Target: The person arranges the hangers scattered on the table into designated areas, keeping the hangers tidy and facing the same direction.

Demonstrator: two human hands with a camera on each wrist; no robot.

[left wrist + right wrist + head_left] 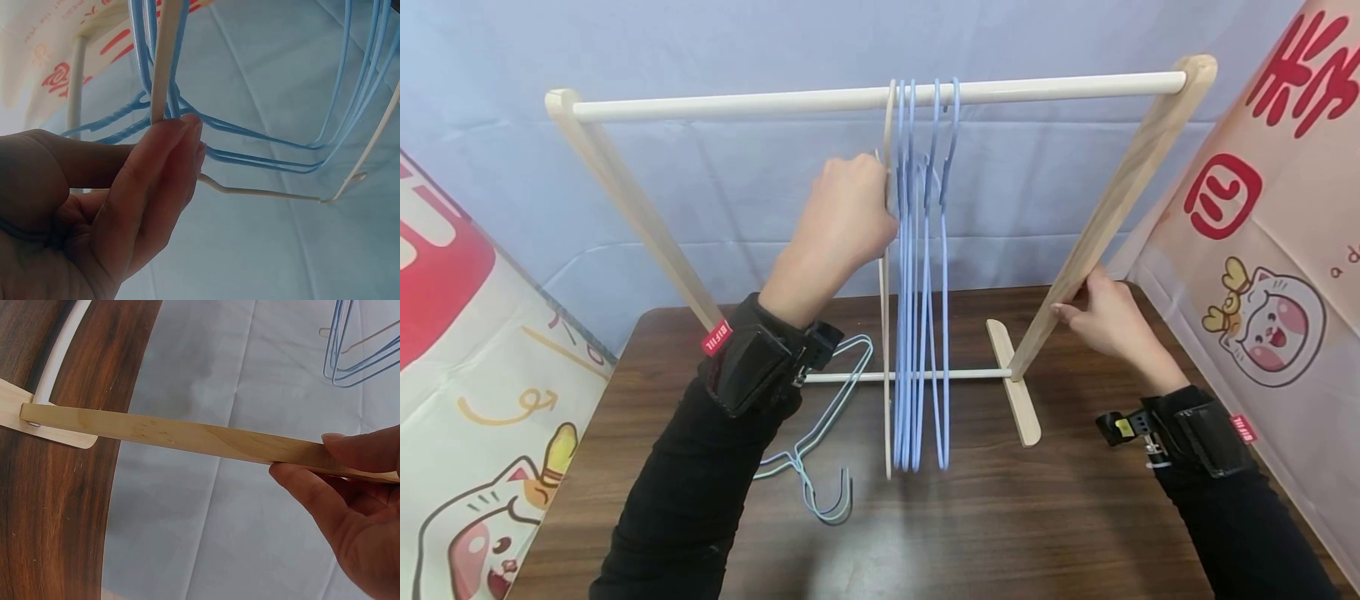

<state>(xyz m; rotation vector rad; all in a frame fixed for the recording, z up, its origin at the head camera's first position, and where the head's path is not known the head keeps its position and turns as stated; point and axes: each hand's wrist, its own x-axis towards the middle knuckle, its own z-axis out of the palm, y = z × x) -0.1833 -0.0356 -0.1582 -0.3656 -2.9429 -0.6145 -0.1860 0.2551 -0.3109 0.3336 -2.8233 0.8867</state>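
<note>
Several blue hangers (945, 333) hang near the middle of the rack's white top bar (715, 106). Left of them a cream hanger (887, 367) has its hook at the bar. My left hand (846, 212) pinches it near the neck; the left wrist view shows thumb and fingertips of the hand (144, 187) meeting on the cream hanger (164, 62), close against blue hangers (250, 134). My right hand (1112, 321) holds the rack's right wooden post (1112, 200) low down. In the right wrist view, the hand (356, 500) has thumb and fingers on opposite sides of the post (187, 436).
Light blue and green hangers (823, 425) lie on the brown table (970, 533), left of the hanging ones. The rack's right foot (1022, 417) and lower white bar (977, 375) are low behind them. Printed cloths flank both sides, with a pale blue cloth (760, 192) behind.
</note>
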